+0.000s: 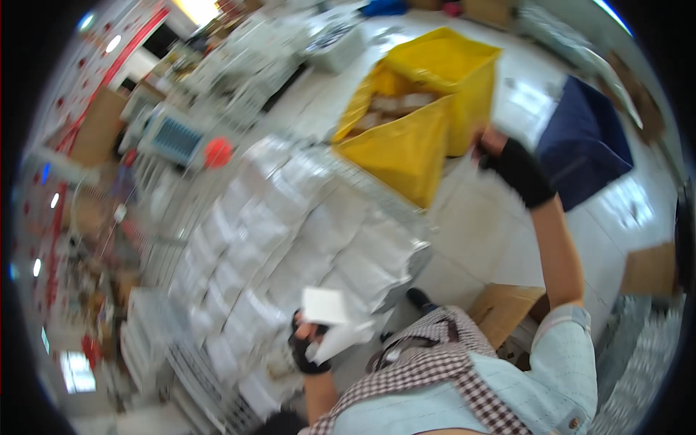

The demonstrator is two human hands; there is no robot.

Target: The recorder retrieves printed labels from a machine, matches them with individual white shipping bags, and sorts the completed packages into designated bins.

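My left hand, in a black fingerless glove, grips a white box with thin white wrapping hanging from it. Below and beyond it, white packages in clear plastic lie in rows on a wire rack. My right hand, gloved the same way, is stretched out beside the yellow bags; its fingers are blurred, and whether they pinch something thin cannot be told. The nearer yellow bag holds several small brownish-white boxes.
A dark blue bag stands on the tiled floor at the right. An open cardboard box is close by my body. White plastic crates are stacked at the lower left, a pedestal fan behind them. A white tub stands farther back.
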